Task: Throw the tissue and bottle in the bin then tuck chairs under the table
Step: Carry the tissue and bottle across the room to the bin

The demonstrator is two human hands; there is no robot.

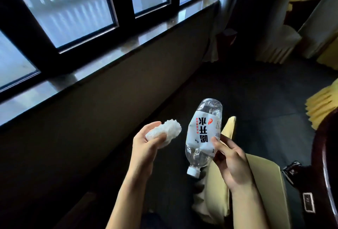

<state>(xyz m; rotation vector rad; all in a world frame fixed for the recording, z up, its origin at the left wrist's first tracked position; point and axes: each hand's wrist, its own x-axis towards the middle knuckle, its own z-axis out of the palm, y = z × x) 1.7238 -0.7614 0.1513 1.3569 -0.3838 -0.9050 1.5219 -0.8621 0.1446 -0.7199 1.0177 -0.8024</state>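
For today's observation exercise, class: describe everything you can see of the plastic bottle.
The bottle is clear, thin plastic, dented and apparently empty, with a white screw cap on and a white label printed in black and red characters. It is held upside down and tilted, cap toward the person, base pointing away. Only the right hand touches it, fingers on the label. It hangs in the air above a dark floor.
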